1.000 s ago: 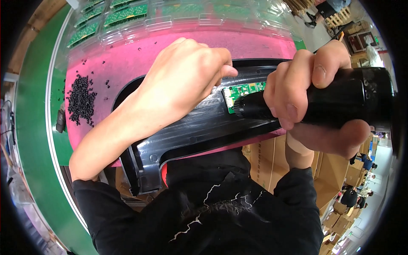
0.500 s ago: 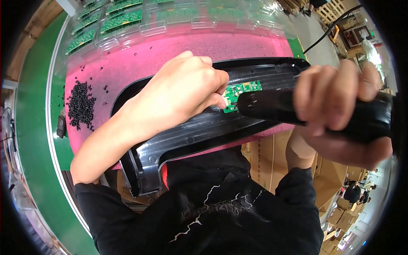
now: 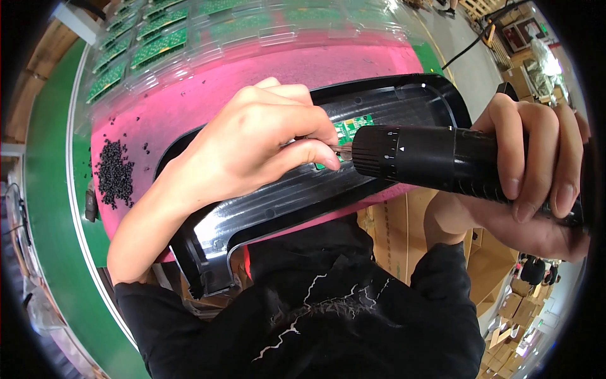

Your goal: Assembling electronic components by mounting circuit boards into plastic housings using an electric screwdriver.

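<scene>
Left hand [image 3: 252, 139]: thumb and finger close together at the tip of the driver [image 3: 416, 158], grip unclear; beneath and just right, partly hidden, the board [image 3: 361, 122] lies in the shell [image 3: 284, 199]; driver's long axis runs rightward into the right hand [image 3: 536, 158], curled around it

Left hand [image 3: 268, 136] and screwdriver [image 3: 420, 156] crowd the circuit board [image 3: 358, 124]; pink mat [image 3: 218, 72] beyond lies open.

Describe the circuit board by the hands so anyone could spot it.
Find the pink mat, then the black plastic shell on it. Inside, partly hidden by the left hand and screwdriver, is the green circuit board. Unlike the boards in clear trays beyond, it lies alone.
</scene>
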A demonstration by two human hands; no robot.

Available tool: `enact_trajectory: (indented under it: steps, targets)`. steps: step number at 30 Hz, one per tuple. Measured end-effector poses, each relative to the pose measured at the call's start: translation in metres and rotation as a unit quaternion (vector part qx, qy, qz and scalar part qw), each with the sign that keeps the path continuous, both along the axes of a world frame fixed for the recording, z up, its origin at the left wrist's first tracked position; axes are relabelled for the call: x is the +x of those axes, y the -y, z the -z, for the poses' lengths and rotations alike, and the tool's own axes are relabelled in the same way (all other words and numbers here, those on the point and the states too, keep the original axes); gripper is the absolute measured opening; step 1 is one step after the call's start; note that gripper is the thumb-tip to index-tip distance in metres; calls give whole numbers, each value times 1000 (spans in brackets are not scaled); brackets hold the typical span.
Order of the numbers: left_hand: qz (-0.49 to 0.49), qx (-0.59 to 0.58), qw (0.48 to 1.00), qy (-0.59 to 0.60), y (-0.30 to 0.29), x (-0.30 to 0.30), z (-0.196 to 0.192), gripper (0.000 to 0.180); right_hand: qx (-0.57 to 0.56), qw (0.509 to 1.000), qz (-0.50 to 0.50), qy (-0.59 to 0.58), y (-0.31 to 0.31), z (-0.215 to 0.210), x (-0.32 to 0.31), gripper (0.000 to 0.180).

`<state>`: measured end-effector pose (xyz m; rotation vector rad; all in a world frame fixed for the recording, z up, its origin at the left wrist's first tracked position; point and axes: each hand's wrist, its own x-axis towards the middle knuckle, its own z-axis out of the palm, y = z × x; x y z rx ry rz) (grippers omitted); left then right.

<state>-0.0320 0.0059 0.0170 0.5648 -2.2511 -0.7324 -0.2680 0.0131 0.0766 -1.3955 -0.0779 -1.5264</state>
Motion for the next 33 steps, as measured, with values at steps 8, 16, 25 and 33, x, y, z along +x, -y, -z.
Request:
enact_trajectory:
  steps: [8,16,25,33]
  targets:
    - [-75,1,994,75,2,0,-1,65,-14,992,38,-118,3,6,-30,57]
    - [-167,1,983,81,-5,4,-4,27,26,985,64,-157,17,27,-39,60]
    - [-225,64,970,61,1,3,7,21,59,984,73,-150,24,30,-24,59]
    - [-231,33,946,224,-4,4,1,33,77,965,122,-217,17,23,-16,57]
